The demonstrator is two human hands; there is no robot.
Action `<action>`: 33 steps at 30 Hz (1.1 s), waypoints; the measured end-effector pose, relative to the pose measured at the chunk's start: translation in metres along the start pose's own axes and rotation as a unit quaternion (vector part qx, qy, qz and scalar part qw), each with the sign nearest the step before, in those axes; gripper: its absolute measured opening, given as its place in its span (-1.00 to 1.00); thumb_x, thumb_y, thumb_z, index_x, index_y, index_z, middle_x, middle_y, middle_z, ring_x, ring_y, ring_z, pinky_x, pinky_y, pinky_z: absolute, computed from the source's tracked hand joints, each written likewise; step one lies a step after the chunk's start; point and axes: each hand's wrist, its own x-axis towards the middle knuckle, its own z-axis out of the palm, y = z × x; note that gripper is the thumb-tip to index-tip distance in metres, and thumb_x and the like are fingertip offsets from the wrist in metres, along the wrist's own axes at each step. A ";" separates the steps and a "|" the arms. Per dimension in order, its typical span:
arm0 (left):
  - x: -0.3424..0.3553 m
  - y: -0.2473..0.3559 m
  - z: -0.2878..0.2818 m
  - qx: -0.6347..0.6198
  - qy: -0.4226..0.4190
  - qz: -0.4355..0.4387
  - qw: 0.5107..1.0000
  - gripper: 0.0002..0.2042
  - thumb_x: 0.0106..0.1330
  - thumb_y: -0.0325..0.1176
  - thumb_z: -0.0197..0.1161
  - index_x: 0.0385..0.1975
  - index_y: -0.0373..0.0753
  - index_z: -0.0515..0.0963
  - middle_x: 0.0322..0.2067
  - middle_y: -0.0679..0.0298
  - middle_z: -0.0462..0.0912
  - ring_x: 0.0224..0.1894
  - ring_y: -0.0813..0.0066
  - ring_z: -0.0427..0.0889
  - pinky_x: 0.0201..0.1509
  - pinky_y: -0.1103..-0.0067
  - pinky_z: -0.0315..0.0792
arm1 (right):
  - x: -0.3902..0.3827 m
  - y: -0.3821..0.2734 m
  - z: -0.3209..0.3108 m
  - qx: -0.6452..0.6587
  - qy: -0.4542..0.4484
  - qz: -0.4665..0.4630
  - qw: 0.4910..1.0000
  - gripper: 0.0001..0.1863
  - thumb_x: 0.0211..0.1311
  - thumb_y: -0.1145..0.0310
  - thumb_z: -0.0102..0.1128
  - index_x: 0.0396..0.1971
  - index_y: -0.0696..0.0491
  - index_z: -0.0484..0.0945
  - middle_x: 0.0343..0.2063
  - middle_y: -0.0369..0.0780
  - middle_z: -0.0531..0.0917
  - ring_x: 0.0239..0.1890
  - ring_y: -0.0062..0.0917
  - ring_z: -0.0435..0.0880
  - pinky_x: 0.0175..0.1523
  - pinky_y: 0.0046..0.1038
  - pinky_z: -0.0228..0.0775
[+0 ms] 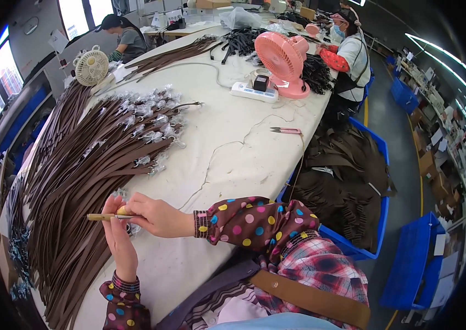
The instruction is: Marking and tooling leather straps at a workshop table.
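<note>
Over the near end of a pile of brown straps (90, 181), my two hands meet at a slim tan stick-like tool (99, 217) with a metallic part toward its right end. My left hand (120, 242) has its fingers raised and closed around the tool. My right hand (159, 214) reaches in from the right, fingers bent and pinched on the tool's right end. A small yellow piece shows by its fingertips; I cannot make out what it is. Clear-wrapped metal fittings (159, 132) end many straps, and some lie just behind and below my fingers.
Pink-handled thread snips (286, 131) and a loose thread lie on the white table (227, 181). Beyond are a white power strip (254, 92), a pink fan (282, 60) and a cream fan (91, 67). A blue crate (384, 181) of dark straps stands at right. Two people work farther off.
</note>
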 end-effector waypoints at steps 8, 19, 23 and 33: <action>0.010 -0.001 -0.009 -0.050 0.052 -0.019 0.997 -0.67 0.52 -0.15 -0.20 -0.22 -0.26 0.43 0.03 0.15 0.45 0.08 0.41 0.42 0.23 0.48 0.23 | -0.014 0.013 -0.008 -0.176 -0.061 0.003 0.982 -0.71 0.25 0.33 0.14 -0.05 0.04 0.46 -0.38 -0.16 0.55 -0.43 -0.26 0.60 -0.37 -0.30 0.45; 0.020 -0.002 -0.020 -0.119 0.092 -0.017 0.989 -0.66 0.52 -0.08 -0.21 -0.20 -0.17 0.45 0.07 0.20 0.45 0.07 0.44 0.41 0.22 0.46 0.20 | -0.076 0.054 -0.205 -0.505 -0.039 -0.041 0.862 -0.72 0.18 0.20 0.23 -0.12 -0.06 0.55 -0.65 -0.26 0.58 -0.59 -0.38 0.59 -0.48 -0.39 0.41; 0.018 -0.004 -0.017 -0.104 0.088 -0.028 0.990 -0.66 0.52 -0.06 -0.22 -0.18 -0.15 0.44 0.08 0.22 0.44 0.05 0.49 0.41 0.17 0.48 0.24 | -0.084 0.062 -0.256 -0.581 -0.020 -0.002 0.814 -0.73 0.18 0.27 0.22 -0.13 0.00 0.53 -0.60 -0.22 0.58 -0.50 -0.34 0.58 -0.34 -0.36 0.41; 0.007 -0.021 -0.024 -0.082 0.059 -0.053 0.994 -0.66 0.53 -0.10 -0.23 -0.11 -0.21 0.41 -0.23 0.37 0.36 -0.29 0.64 0.36 -0.19 0.65 0.35 | -0.098 0.060 -0.299 -0.469 -0.111 0.108 0.869 -0.43 0.06 0.31 0.28 0.10 0.12 0.38 -0.06 -0.09 0.53 0.04 -0.24 0.47 0.19 -0.28 0.24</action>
